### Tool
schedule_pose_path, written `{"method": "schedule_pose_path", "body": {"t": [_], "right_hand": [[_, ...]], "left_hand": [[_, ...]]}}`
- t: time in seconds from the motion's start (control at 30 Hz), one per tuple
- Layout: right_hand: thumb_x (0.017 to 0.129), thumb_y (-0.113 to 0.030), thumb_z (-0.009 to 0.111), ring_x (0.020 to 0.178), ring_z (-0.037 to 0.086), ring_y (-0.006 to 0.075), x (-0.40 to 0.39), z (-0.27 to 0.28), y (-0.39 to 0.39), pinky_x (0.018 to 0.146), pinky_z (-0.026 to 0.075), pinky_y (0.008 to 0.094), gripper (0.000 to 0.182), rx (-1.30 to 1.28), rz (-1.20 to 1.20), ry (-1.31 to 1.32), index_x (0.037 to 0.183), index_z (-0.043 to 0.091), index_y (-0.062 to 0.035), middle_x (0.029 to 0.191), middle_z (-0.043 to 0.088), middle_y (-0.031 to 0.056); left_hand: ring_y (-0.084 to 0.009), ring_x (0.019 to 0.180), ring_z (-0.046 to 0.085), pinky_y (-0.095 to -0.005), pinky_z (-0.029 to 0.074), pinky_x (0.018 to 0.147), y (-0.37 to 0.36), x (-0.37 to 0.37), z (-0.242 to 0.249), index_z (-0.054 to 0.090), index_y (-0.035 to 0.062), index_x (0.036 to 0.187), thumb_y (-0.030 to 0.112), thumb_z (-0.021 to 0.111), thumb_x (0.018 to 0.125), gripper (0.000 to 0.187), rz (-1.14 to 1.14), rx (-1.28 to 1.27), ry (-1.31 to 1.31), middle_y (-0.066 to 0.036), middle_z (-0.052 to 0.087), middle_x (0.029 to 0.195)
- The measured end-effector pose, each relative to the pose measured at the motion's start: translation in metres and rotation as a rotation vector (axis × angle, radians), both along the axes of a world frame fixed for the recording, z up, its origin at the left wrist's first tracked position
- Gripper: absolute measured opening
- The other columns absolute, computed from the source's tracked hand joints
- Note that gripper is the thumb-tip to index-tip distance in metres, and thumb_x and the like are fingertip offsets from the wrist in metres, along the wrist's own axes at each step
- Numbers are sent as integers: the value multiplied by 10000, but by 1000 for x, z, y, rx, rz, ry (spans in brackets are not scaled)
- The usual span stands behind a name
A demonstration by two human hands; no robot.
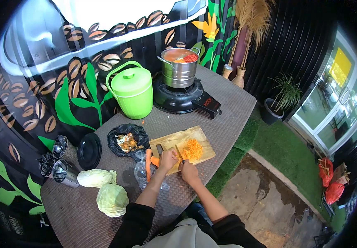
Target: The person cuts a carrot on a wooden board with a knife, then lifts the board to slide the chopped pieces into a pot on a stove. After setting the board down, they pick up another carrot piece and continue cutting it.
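Note:
On the wooden cutting board (205, 142), my right hand (190, 172) grips a knife (179, 153), its blade pointing away from me. Close beside the blade, my left hand (168, 159) is closed with curled fingers on a piece of carrot, mostly hidden by the fingers. A pile of finely cut carrot (193, 149) lies right of the knife. Near the board's left edge is a dark-handled tool (159, 149), partly covered. A long carrot (148, 164) and a shorter carrot piece (155, 161) lie left of my left hand, by a clear plastic bag (140, 175).
Behind the board, a steel pot (179, 74) with red and orange contents stands on a black stove (174, 99). Left are a green lidded bucket (132, 93), a black bag of scraps (124, 142), black plates (89, 151), utensil holders (65, 171), a napa cabbage (96, 177) and a round cabbage (112, 200).

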State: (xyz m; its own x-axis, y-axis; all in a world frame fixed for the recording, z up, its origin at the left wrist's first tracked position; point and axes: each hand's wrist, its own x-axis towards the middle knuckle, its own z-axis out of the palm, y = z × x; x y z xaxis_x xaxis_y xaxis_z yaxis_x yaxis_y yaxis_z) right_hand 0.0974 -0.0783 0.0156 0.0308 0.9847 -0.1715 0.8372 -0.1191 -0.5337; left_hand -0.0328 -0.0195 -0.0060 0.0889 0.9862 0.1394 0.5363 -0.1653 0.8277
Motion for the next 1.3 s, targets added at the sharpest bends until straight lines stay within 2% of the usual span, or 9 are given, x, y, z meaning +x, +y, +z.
{"method": "schedule_pose_path", "body": {"t": [0.23, 0.33, 0.43, 0.53, 0.6, 0.93, 1.03, 1.17, 1.3], "right_hand": [[927, -303, 450, 829, 619, 441, -7, -6, -12, 733, 490, 512, 349, 18, -83, -16, 977, 502, 39, 847, 618, 293], [926, -310, 452, 820, 622, 438, 2, -5, -4, 729, 491, 512, 349, 54, -12, -7, 988, 496, 31, 832, 618, 294], [929, -305, 447, 812, 620, 443, -1, -10, -9, 723, 490, 512, 347, 26, -13, -31, 986, 486, 35, 829, 616, 297], [928, -272, 435, 807, 638, 408, -8, -5, -10, 707, 513, 482, 316, 39, -52, -69, 979, 487, 36, 822, 633, 262], [934, -305, 437, 826, 616, 443, -4, 4, -8, 729, 489, 505, 350, 1, -45, 11, 989, 478, 38, 868, 614, 295], [930, -298, 445, 830, 614, 443, -2, -11, -6, 736, 486, 511, 351, -8, -59, 14, 995, 478, 45, 865, 615, 291], [927, -296, 450, 818, 620, 437, 2, -2, -3, 736, 487, 512, 346, 33, 5, -16, 990, 480, 43, 844, 620, 283], [929, -290, 448, 841, 617, 436, -5, -5, -6, 747, 485, 511, 349, -19, -59, -1, 1002, 486, 49, 865, 612, 298], [930, -291, 448, 843, 617, 438, 0, -2, -1, 745, 489, 508, 344, 1, -14, 3, 993, 490, 44, 873, 610, 305]], "left_hand": [[-177, 645, 673, -285, 519, 599, -1, -1, 1, 603, 16, 757, 2, 690, 639, 147, -30, 13, 47, -104, 669, 677], [-199, 638, 668, -313, 509, 597, -1, 1, -1, 605, 46, 726, 31, 674, 631, 119, -27, 5, -60, -86, 667, 657], [-194, 638, 667, -309, 510, 597, -3, 1, 6, 608, 44, 730, 28, 672, 635, 116, -15, 3, -16, -90, 668, 667], [-174, 655, 672, -279, 515, 605, -2, 3, 9, 607, 8, 740, 9, 696, 641, 133, 4, -17, 30, -106, 671, 688], [-172, 657, 672, -279, 515, 608, -2, 2, 7, 610, 9, 740, 9, 695, 644, 128, -9, -8, -5, -107, 672, 689], [-169, 645, 666, -279, 511, 589, -2, 1, -1, 600, 8, 765, -1, 698, 639, 160, -22, -16, -39, -107, 669, 686], [-186, 647, 667, -299, 512, 609, 5, 3, -2, 609, 42, 758, 21, 686, 651, 134, -16, -32, -35, -85, 671, 681], [-194, 648, 669, -300, 508, 592, 4, 5, 1, 579, 37, 738, 5, 685, 641, 147, -13, -39, -56, -100, 665, 671], [-200, 632, 661, -306, 501, 574, 5, 5, -1, 541, 33, 718, -5, 686, 623, 178, 5, -18, -85, -103, 648, 643]]}}
